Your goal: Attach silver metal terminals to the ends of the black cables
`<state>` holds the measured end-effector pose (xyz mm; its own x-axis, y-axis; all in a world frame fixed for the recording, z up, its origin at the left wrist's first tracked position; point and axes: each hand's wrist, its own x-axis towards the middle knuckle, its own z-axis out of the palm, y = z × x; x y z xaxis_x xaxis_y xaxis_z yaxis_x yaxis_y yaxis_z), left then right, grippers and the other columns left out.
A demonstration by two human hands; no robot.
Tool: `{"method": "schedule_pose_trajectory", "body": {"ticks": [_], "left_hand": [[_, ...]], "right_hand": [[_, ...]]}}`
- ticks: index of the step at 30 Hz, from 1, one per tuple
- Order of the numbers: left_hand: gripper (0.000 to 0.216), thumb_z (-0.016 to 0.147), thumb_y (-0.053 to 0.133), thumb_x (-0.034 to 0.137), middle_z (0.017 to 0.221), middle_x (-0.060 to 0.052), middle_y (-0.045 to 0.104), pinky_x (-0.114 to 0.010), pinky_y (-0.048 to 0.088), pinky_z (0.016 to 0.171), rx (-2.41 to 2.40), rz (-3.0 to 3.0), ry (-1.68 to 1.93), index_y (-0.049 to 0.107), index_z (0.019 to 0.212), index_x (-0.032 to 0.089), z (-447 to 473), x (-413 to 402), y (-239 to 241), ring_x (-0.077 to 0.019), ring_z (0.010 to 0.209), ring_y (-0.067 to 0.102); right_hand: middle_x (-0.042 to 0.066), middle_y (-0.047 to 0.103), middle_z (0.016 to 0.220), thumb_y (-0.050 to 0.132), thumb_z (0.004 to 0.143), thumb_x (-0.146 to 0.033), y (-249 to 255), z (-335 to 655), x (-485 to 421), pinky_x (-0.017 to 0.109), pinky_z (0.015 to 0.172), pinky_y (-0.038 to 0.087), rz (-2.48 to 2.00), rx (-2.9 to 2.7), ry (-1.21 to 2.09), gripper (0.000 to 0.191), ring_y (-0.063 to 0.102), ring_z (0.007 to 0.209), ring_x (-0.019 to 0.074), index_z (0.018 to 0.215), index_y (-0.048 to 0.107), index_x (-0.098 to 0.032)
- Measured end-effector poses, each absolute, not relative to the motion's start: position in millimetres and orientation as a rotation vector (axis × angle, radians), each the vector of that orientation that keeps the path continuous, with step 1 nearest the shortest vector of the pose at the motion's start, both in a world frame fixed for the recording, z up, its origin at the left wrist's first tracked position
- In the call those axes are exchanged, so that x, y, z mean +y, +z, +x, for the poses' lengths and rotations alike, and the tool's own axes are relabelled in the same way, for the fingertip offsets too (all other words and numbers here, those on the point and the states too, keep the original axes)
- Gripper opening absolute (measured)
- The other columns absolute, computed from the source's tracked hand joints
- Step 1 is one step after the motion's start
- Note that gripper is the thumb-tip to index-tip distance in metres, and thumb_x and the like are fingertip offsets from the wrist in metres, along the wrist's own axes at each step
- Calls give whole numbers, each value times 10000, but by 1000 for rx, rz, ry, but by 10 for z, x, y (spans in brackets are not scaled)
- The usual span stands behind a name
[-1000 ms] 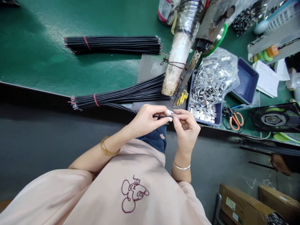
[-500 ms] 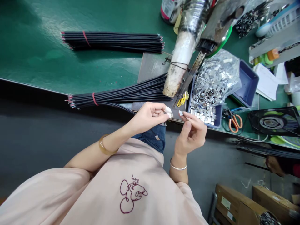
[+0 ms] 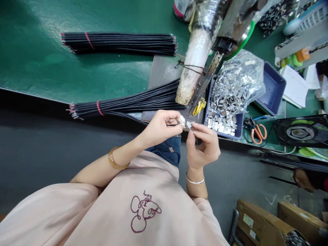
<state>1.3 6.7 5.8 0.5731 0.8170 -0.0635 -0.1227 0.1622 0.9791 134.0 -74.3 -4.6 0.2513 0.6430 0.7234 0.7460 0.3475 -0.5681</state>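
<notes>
Green workbench (image 3: 38, 68) fills the upper part of my feed; I take the blue tray (image 3: 240, 131) of small metal parts as reference. Left of the tray, well apart from it, lies one banded cable bundle (image 3: 123, 44); a second bundle (image 3: 133, 100), nearer the bench edge, fans out towards the tray. Both hands are at the tray's near left corner. Left hand (image 3: 164, 124): thumb and finger pinched on a black cable (image 3: 173, 125). Right hand (image 3: 205, 143): fingertips gripping a small metal piece (image 3: 189, 125), just beside the left fingertips. In my judgement, sound practice is to brace the cable close to its tip and keep the piece square to it, without bending any wires. Not verified: the tray's far part, obscured by a plastic bag (image 3: 246, 73); the cable tip, too small to resolve; whether piece and cable touch; the material of the white fingertip covering (image 3: 181, 119).
</notes>
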Motion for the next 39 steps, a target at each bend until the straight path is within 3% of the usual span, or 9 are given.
{"method": "schedule_pose_trajectory", "body": {"ticks": [7,14,21,26,39], "left_hand": [[137,740,644,206,507,54,380,-202,226,477,752,1204,753,627,628,129,7,79,125,-50,493,297],[120,720,677,221,618,-7,602,-208,395,558,796,1178,790,703,661,120,17,94,102,-89,584,497],[131,711,645,209,610,-6,600,-205,389,554,847,1194,834,664,613,126,74,92,83,-89,583,493],[119,703,635,181,604,-1,576,-203,374,551,888,1224,886,640,597,129,114,116,82,-85,586,468],[105,720,629,165,582,28,476,-198,291,522,838,1236,857,642,624,123,102,112,62,-61,562,368]], "right_hand": [[30,756,984,650,927,-144,-117,1393,-709,312,749,648,-1379,-1302,66,83,760,900,167,965,632,-215],[25,784,1018,695,865,-61,-109,1417,-673,283,817,639,-1345,-1544,-153,175,763,923,144,932,645,-214],[61,796,1004,706,841,-26,-130,1450,-644,238,816,638,-1313,-1655,-325,199,775,906,150,911,626,-195],[25,796,999,702,860,-56,-134,1464,-606,240,786,652,-1331,-1685,-403,204,781,877,149,932,629,-232],[46,797,981,710,855,-83,-107,1472,-632,246,772,647,-1325,-1698,-396,178,779,863,155,907,609,-219]]}}
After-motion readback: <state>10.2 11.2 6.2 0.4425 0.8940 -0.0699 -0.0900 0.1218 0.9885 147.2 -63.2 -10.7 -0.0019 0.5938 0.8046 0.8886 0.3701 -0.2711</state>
